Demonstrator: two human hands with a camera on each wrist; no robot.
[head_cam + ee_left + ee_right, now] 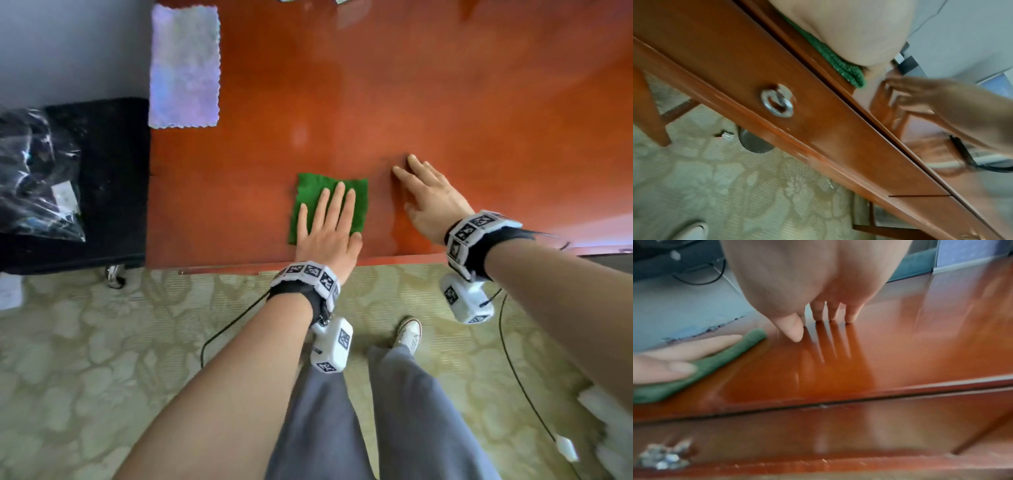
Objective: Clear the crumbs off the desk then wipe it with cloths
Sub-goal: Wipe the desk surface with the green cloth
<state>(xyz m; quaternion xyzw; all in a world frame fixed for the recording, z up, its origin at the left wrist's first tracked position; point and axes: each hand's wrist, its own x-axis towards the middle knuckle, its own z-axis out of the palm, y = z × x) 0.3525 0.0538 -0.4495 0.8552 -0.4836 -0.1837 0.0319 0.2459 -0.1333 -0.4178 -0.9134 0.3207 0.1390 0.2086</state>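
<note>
A folded green cloth lies on the red-brown desk near its front edge. My left hand presses flat on it with straight fingers. In the left wrist view the green cloth shows under the palm. My right hand rests on the bare desk top to the right of the cloth, fingers straight and spread. The right wrist view has its fingertips touching the glossy wood, with the green cloth under the left hand at the left. A pale lilac cloth lies flat at the desk's far left.
A black wheeled unit with a dark plastic bag stands left of the desk. A drawer front with a metal ring pull sits below the desk edge. Cables trail over the patterned carpet by my feet.
</note>
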